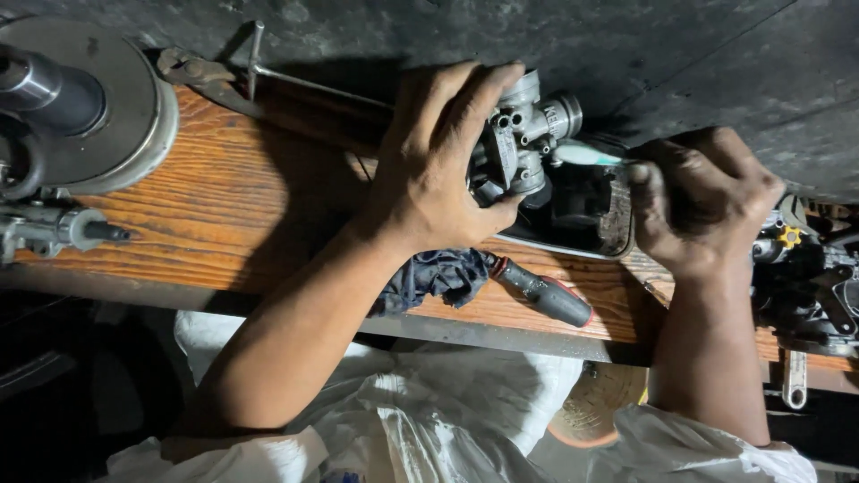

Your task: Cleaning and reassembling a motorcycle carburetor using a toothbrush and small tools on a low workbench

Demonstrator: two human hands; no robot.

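Wore white cloth [429, 411] across the lap, at the bottom of the frame.

Kept a dark blue rag [438, 273] and a screwdriver [546, 291] with a black-and-red handle at the near edge of the wooden surface [224, 206], at the lower middle of the frame. Placed just beside the left wrist, probably for quick reach.

Wrapped the left hand [438, 170] around a grey metal carburettor [523, 134], with fingers over its top and thumb under its side. Held it at the upper middle of the frame, raised and tilted above a dark tray [582, 215], likely so that dirt or fluid dropped into the tray and not onto the wood. Gripped it firmly, apparently to steady the body against pressure from the side.

Closed the right hand [702, 206] into a fist around a pale green brush [586, 154], right of centre. Pointed the brush leftwards, its far end touching the carburettor. Could not make out the bristles.

Stacked dark engine parts [805, 277] at the right edge, with a flat spanner [795, 380] below them.

Set aside, farther off at the upper left: a round metal drum [98, 107], pliers [192, 70] and a T-handle wrench [286, 76], well apart from both hands.
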